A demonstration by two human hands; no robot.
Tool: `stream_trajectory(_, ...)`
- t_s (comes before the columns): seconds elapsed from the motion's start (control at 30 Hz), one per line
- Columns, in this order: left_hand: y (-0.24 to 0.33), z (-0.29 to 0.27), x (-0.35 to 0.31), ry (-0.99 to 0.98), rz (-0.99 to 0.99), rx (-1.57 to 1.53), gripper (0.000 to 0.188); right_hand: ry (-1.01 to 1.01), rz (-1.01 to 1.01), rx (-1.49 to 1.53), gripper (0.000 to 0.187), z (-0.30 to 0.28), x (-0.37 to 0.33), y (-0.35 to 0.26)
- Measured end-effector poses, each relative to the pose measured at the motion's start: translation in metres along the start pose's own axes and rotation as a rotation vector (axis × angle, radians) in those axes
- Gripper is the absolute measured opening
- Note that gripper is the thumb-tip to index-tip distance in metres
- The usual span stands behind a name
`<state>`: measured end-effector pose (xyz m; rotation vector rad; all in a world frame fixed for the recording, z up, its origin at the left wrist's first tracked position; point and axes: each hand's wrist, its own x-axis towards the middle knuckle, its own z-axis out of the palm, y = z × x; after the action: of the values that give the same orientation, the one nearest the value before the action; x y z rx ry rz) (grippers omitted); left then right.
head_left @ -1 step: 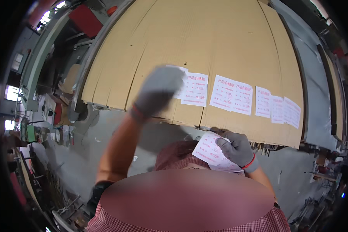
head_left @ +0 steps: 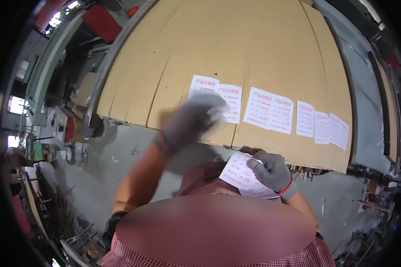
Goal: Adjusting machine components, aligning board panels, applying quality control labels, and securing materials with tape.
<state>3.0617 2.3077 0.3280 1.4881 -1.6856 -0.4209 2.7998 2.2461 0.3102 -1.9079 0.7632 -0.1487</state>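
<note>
Cardboard sheets, big, tan and flat (head_left: pixel 236 58), fill the space beyond both hands, their near edge running just past the fingertips and their far end cut off by the top of the view. Grey floor (head_left: pixel 120 164) lies under the left forearm, and clutter to the left of it is too bent by the lens to make out.

A row of white paper labels with red print (head_left: pixel 272 110) sits on the cardboard near its front edge, stretching from the left hand away to the right above the right hand. The labels furthest right are squeezed by the lens, and their print is too small to tell.

Next comes the left hand in a grey knit glove with a red cuff (head_left: pixel 189 122). It is stretched forward and lies over the leftmost label of the row, covering its lower part. It is heavily blurred; the fingers seem spread flat on the paper, but I cannot tell for sure.

The right hand in a matching grey glove (head_left: pixel 272 172) is drawn close to the body, below the cardboard's edge. Its fingers are curled around a small stack of white red-printed labels (head_left: pixel 239 174), thumb on top. The lower edge of the stack is hidden behind the person's checked red shirt (head_left: pixel 325 258).
</note>
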Motion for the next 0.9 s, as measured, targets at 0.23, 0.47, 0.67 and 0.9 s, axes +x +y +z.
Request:
stream_trajectory(0.23, 0.005, -0.03, -0.032, -0.206, -0.164, 0.201, 0.034, -0.187, -0.166, 0.11, 0.019, 0.012, 0.021, -0.02)
stream_trajectory(0.47, -0.109, -0.113, 0.007, -0.138, -0.26, 0.087, 0.039, -0.051, 0.021, 0.608, 0.015, 0.046, 0.037, -0.041)
stream_trajectory(0.67, -0.122, -0.13, 0.006, -0.154, 0.603, 0.62, 0.045, 0.171, 0.115, 0.281, 0.019, 0.112, 0.083, -0.082)
stream_trajectory(0.9, -0.094, -0.14, -0.038, -0.593, 0.288, 0.075, 0.039, 0.16, 0.127, 0.281, 0.019, 0.156, 0.087, -0.121)
